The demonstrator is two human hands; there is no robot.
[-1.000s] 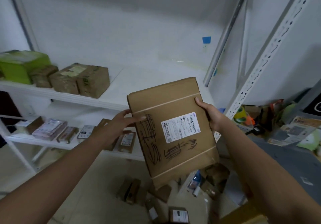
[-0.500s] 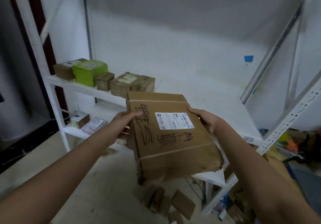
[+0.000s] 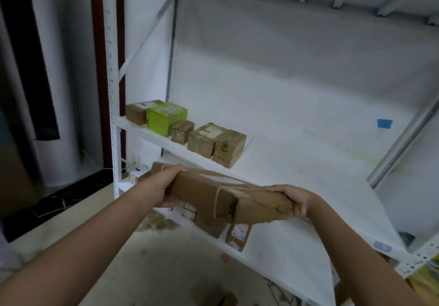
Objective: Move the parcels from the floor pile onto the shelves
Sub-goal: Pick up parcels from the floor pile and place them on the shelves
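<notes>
1. While both hands carry it, the flat cardboard parcel (image 3: 209, 194) lies nearly level and almost edge-on to me, its long axis running 9 to 3 o'clock. It hangs at the front lip of the middle shelf (image 3: 297, 175). I cannot tell whether its underside touches the board.
2. Parcel condition: a white label on the top face and a pale band wrapped across it. The near edge is torn and crumpled toward the 4 o'clock corner.
3. The left hand (image 3: 169, 185) is at the 9 o'clock end. Its fingers are curled over the top edge, clamped on the cardboard, with the palm beneath.
4. The right hand (image 3: 293, 198) is at the 3 o'clock end. Its fingers are wrapped over the torn corner, gripping it; the thumb is hidden.
5. At 11 o'clock from the parcel, a row stands along the middle shelf. From the far end inward:
   - a brown box (image 3: 136, 114);
   - a green box (image 3: 164, 120) touching it;
   - a small brown box (image 3: 181, 131);
   - a labelled box (image 3: 205, 139);
   - a box with green print (image 3: 229, 149) pressed against the labelled box.
6. At 6 o'clock, on the lower shelf (image 3: 285, 253), a labelled packet (image 3: 238, 233) lies just under the parcel. A small white carton (image 3: 135, 175) sits at 9 o'clock, beyond the left hand.
7. A perforated white upright (image 3: 111, 91) stands at 10 o'clock, and a square of blue tape (image 3: 384, 123) is on the back wall at 2 o'clock. The pale floor (image 3: 154, 270) is at 7 o'clock.
</notes>
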